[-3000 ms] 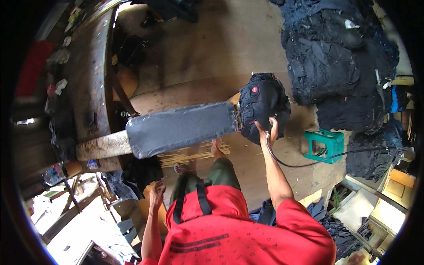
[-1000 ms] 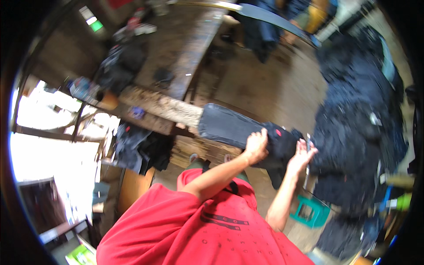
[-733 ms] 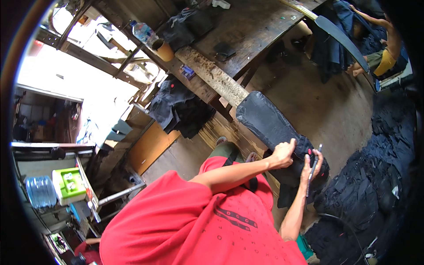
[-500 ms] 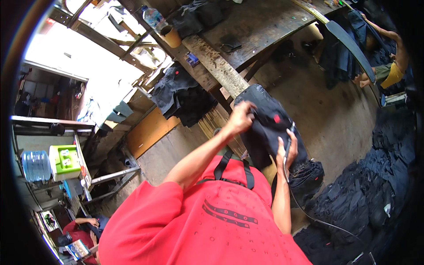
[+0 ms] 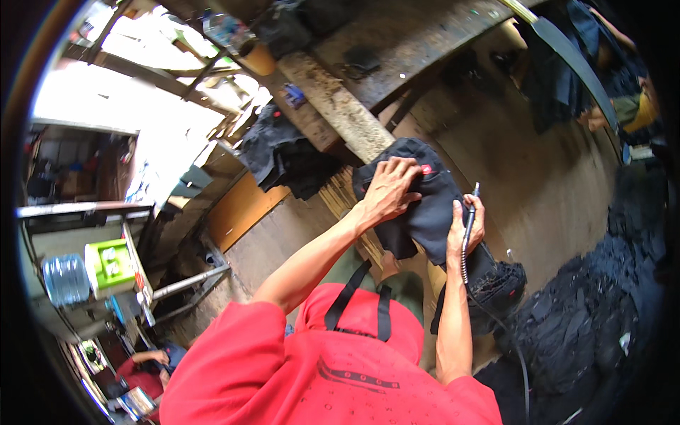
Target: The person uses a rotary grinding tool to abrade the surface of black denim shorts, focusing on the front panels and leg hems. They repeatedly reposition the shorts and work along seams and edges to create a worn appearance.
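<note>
A black garment [image 5: 433, 202] with a small red tag [image 5: 426, 169] is drawn over the end of a long wooden board [image 5: 343, 110]. My left hand [image 5: 391, 190] lies on its upper part, fingers spread over the cloth and slightly bent, thumb apart. Against the garment's right edge, my right hand [image 5: 473, 230] is closed around a slim pen-shaped handpiece [image 5: 469, 221]. The handpiece points upward, its tip off the cloth. From its lower end a dark cable [image 5: 506, 333] runs down past my forearm. A bunched black cloth [image 5: 499, 283] sits at the board's near end.
A large heap of black cloth [image 5: 574, 312] covers the floor at right. More black garments [image 5: 283, 152] hang below the workbench [image 5: 397, 60] at left. On the bench stand a bottle [image 5: 225, 30] and an orange cup [image 5: 258, 58]. Co-workers sit at far right and lower left.
My left hand has gone from bunched fingers to lying spread on the garment, near the red tag. My right hand, still holding the handpiece, has moved slightly outward, and the tip is off the cloth.
</note>
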The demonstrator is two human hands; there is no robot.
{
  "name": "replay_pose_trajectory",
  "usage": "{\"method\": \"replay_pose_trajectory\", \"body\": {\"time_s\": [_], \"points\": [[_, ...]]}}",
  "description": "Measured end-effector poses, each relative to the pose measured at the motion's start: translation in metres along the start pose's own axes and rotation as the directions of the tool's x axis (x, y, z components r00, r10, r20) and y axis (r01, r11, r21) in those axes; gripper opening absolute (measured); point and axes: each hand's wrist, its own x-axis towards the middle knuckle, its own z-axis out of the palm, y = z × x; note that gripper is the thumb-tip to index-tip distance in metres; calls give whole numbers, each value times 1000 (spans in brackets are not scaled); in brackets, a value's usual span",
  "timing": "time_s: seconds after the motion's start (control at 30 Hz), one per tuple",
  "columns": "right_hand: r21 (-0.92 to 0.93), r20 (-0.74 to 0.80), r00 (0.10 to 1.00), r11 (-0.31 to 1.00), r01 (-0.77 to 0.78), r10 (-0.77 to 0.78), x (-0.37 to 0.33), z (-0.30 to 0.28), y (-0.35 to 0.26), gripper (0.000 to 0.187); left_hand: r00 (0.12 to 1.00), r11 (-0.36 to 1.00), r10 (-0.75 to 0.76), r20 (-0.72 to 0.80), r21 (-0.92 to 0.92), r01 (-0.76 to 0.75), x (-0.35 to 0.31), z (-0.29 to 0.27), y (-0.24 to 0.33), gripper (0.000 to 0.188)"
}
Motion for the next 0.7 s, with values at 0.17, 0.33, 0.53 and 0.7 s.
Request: {"method": "replay_pose_trajectory", "body": {"time_s": [0.17,0.33,0.53,0.7], "points": [[217,-55,992,971,-97,111,-8,-1,16,33,980,991,21,198,-133,6,28,-2,-4,71],[313,-5,996,946,-82,88,-5,1,-3,39,934,913,-25,356,-372,166,40,-21,-31,83],[138,277,898,939,315,-342,13,28,-22,28,945,830,39,326,-537,152,38,-17,-49,84],[219,309,802,859,463,-511,16,46,-11,32,955,768,-15,295,-608,200,30,-9,-55,84]]}}
